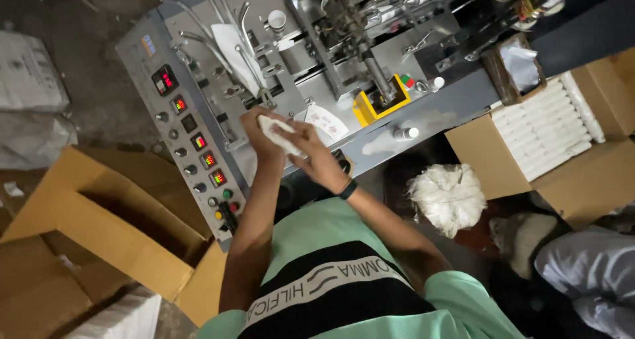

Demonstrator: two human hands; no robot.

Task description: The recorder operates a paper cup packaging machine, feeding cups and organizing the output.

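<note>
Both hands are gripping one small white packet (281, 135) over the grey machine (317, 68) — left hand (254, 132) pinching its end; right hand (316, 152) closing around it; it looks light, soft, crushable — best held by the edges.

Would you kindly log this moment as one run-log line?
left hand: holds white pad | right hand: holds same pad | behind: grey machine | cardboard box: open, at left
</note>
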